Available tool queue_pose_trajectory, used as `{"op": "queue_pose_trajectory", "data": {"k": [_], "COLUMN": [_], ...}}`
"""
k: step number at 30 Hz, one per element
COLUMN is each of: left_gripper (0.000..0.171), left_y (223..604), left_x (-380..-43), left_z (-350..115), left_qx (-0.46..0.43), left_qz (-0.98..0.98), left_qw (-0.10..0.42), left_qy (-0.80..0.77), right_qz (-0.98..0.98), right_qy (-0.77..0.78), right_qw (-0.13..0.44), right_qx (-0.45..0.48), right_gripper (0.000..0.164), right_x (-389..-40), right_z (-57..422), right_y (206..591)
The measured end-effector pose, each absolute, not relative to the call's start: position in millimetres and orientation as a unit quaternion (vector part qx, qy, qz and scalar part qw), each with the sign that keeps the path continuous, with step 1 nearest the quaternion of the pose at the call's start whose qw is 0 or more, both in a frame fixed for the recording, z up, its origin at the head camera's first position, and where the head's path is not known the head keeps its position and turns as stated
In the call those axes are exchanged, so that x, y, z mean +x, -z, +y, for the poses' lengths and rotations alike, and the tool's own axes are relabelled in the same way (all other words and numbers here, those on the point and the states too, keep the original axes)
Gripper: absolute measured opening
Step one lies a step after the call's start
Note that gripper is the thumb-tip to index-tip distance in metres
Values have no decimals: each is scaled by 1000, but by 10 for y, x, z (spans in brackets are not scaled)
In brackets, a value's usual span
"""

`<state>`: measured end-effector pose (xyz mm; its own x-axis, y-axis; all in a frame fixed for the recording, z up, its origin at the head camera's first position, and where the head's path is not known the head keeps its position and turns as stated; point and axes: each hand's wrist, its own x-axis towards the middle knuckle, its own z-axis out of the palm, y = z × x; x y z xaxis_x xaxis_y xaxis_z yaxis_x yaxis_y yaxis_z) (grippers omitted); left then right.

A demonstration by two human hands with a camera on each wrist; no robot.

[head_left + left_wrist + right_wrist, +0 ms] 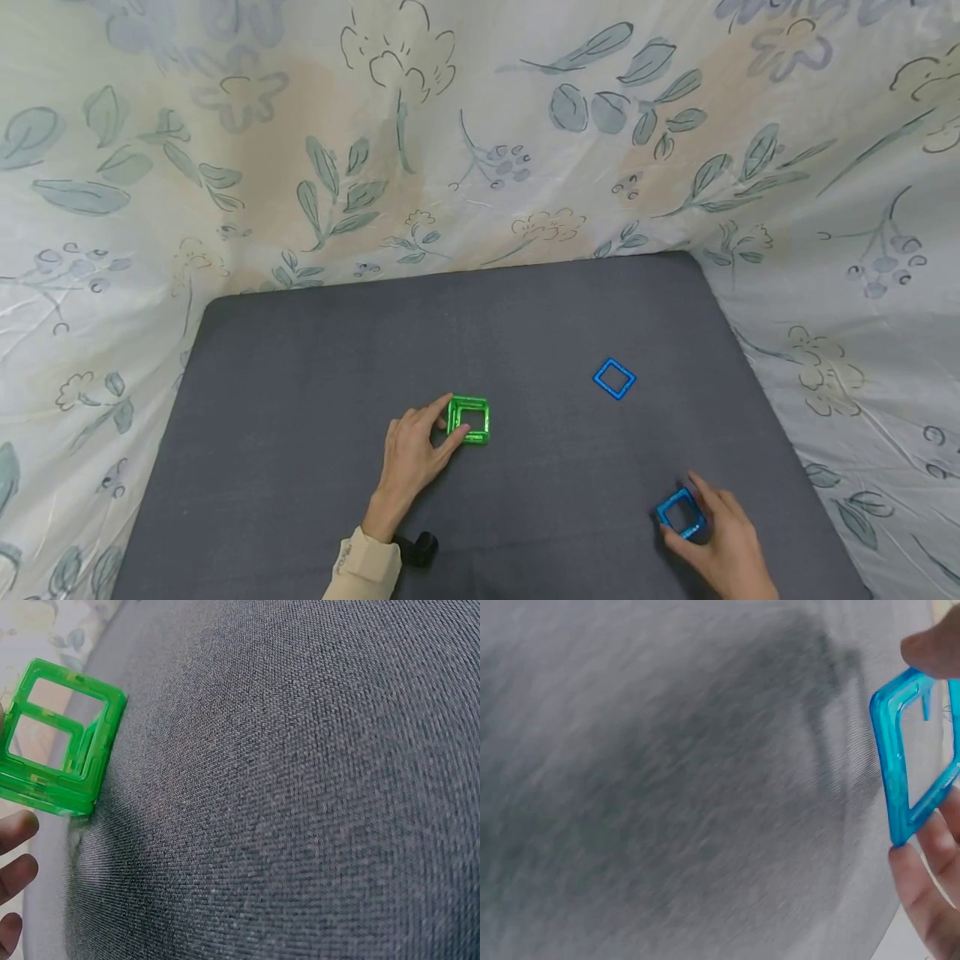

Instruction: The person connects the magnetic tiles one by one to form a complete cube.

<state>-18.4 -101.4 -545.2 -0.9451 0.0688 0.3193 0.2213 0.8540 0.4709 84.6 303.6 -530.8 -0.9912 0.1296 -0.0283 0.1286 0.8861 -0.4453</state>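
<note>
My left hand (pixel 411 457) pinches a green cube (pixel 486 421) of see-through square magnetic tiles, thumb at its near edge and forefinger at its far left corner. In the left wrist view the green cube (pixel 110 750) shows its hollow frames, standing on the grey cloth, with fingertips (pixel 19 877) below it. At the near right, my right hand (pixel 723 533) holds a blue square magnetic tile (pixel 670 500) between thumb and fingers. The right wrist view shows this blue tile (pixel 891 757) tilted above the cloth. A second blue square tile (pixel 625 369) lies flat farther back.
A dark grey cloth-covered table (pixel 315 358) spreads under both hands, with rounded far corners. Pale floral curtains (pixel 450 192) hang behind it and along its sides. By the left cuff (pixel 367 562) is a small black object (pixel 426 548).
</note>
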Motion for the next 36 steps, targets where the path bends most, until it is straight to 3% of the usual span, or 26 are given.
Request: {"op": "queue_pose_trajectory", "data": {"k": [6,11,24,36], "left_gripper": [59,59,58,59], "left_y": [5453,5455,5454,5446], "left_x": [-195,-193,-189,-187], "left_z": [-1025,-1023,-1014,-1021], "left_qx": [-77,-78,-78,-75], "left_qz": [-952,-952,-953,-955], "left_qw": [143,143,144,139], "left_qy": [260,261,256,250], "right_qz": [-962,-947,-922,-882], "right_qy": [-246,-280,-344,-417], "right_qw": [103,154,163,135], "right_qx": [-63,-36,67,172], "right_gripper": [75,71,75,73], "right_x": [809,758,369,-61], "right_z": [2955,2885,2550,1953], "right_y": [5283,5274,5184,5223]}}
